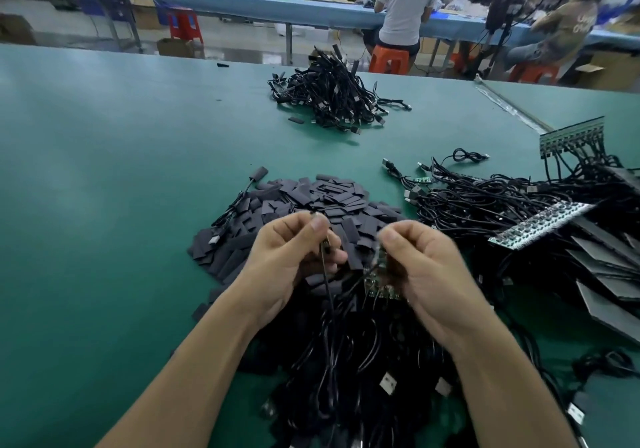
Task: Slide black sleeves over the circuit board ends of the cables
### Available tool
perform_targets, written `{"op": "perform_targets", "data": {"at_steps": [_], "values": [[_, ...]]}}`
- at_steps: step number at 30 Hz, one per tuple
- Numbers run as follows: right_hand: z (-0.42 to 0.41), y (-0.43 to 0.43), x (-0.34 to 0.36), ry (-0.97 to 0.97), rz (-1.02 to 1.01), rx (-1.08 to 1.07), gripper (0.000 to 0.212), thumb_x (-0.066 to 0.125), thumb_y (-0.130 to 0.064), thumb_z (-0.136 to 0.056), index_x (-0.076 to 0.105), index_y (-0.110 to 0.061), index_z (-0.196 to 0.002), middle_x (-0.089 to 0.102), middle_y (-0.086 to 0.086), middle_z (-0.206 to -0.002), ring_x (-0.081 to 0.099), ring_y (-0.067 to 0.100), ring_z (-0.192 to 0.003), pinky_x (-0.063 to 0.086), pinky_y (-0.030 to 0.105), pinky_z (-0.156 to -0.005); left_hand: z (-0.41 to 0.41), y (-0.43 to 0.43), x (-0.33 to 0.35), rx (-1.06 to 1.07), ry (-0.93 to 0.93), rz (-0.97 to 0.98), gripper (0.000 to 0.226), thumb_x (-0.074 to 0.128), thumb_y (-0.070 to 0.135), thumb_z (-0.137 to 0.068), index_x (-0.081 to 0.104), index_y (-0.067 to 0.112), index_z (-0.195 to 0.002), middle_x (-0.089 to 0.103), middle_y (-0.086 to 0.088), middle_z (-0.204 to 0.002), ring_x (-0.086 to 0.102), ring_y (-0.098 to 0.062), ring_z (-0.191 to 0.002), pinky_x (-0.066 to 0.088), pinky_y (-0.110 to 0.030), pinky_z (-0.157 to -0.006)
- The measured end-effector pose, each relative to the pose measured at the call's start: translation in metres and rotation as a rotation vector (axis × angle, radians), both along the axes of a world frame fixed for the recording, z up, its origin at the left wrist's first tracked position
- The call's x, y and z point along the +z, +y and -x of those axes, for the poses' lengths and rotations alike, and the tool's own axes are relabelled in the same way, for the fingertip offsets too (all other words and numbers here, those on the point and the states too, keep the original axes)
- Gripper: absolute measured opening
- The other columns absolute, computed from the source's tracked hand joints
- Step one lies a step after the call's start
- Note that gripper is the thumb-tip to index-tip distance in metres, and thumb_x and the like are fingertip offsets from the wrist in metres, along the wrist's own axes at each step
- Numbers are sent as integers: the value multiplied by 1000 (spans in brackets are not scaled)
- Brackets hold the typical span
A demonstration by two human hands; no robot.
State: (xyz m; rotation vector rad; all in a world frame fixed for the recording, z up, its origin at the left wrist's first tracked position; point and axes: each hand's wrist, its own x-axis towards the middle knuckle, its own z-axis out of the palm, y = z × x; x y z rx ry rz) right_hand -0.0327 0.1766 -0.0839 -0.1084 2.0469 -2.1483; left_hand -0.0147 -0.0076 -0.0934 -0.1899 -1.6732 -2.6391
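Far left, the green desk [104, 177] shows only mat. Next right, the heap of flat black sleeves [322, 198] lies just beyond your hands, within easy reach.

Your left hand [294, 257]: grip narrow, thumb and forefinger pinching a thin black cable [327, 288] that hangs down into the black cable bundle [346, 371] under your wrists. No sleeve shows in that grip, but blur hides the fingertips, so you can't be sure.

Between the hands, a small green circuit board [379, 290] sits at the cable ends. Your right hand [426, 264]: grip curled round that board; how firmly, cannot tell.

Further right, a tangle of black cables [485, 205] carries a green strip of joined boards [540, 225] on top.

Risks, judged from here:
- **Snagging:** the bundle is dense, so pulling one cable likely drags its neighbours and catches the board.
- **Wrong end:** several boards look crowded at your right grip, so you could sleeve the wrong end or catch two.
- **Jamming:** a flat sleeve needs opening first. Push it on skewed and a board corner jams or components get scraped.
- **Scattering:** reaching to the heap with the cable in hand could scatter sleeves.
- **Joint stress:** bending hard at the board joint may stress the solder.
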Motion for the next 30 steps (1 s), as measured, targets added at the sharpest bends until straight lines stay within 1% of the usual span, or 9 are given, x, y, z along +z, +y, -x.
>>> {"op": "perform_targets", "data": {"at_steps": [5, 9, 11, 12, 13, 16, 17, 23, 30], "values": [[8, 25, -4, 132, -842, -317, 12, 62, -23, -95, 66, -22, -84, 66, -3, -80, 62, 19, -82, 44, 30, -71, 2, -14, 24, 258, 41, -89, 15, 68, 36, -78, 72, 24, -71, 63, 2, -65, 51, -6, -41, 44, -19, -38], [3, 10, -9, 305, -1152, -317, 16, 57, -26, -98, 69, -21, -108, 58, 0, -99, 48, 15, -84, 39, 26, -75, 5, -26, 23, 475, 62, 372, 19, 63, 32, -93, 77, 28, -81, 40, 13, -52, 26, -6, -41, 25, -17, -36], [-1, -4, -3, 489, -1130, -339, 20, 56, -31, -98, 72, -22, -105, 58, -1, -96, 47, 13, -85, 40, 26, -75, 7, -28, 17, 499, 79, 616, 20, 57, 26, -100, 77, 31, -100, 33, 22, -55, 37, 9, -44, 39, -23, -37], [-4, -11, -1, 511, -1124, -303, 22, 56, -38, -97, 72, -23, -102, 59, -4, -93, 48, 13, -85, 42, 27, -76, 8, -28, 13, 486, 75, 731, 22, 55, 24, -102, 74, 26, -114, 31, 24, -59, 37, 17, -68, 44, -47, -62], [-5, -18, -3, 484, -1135, -243, 28, 54, -48, -95, 70, -25, -99, 59, -6, -92, 51, 13, -86, 45, 30, -78, 9, -28, 7, 465, 60, 831, 28, 54, 20, -102, 69, 22, -125, 30, 21, -60, 31, 8, -52, 32, -13, -58], [-8, -30, -7, 334, -1184, -140, 41, 56, -68, -85, 60, -28, -95, 57, -8, -92, 55, 17, -91, 49, 37, -83, 6, -26, -4, 353, 34, 839, 39, 54, 10, -101, 58, 21, -138, 40, 13, -53, 32, -3, -52, 53, -26, -61], [-8, -31, -9, 324, -1164, -149, 41, 59, -68, -82, 59, -29, -93, 57, -8, -90, 55, 17, -91, 49, 37, -83, 3, -24, -5, 323, 35, 772, 40, 57, 8, -99, 58, 22, -137, 71, 10, -69, 48, -5, -53, 53, -24, -59], [-7, -25, -13, 365, -944, -158, 18, 75, -43, -81, 69, -30, -91, 66, -14, -83, 63, 13, -88, 53, 38, -83, -1, -17, -19, 371, -43, 493, 11, 67, 4, -93, 66, 14, -96, 74, -3, -78, 67, -16, -55, 52, -23, -50], [-5, -20, -15, 538, -712, -276, 14, 72, -20, -89, 64, -31, -84, 61, -20, -74, 60, 2, -77, 43, 12, -68, -5, -11, -30, 425, 37, 641, 27, 65, 8, -94, 67, 35, -99, 72, 7, -80, 70, -12, -63, 52, -20, -52]]}}
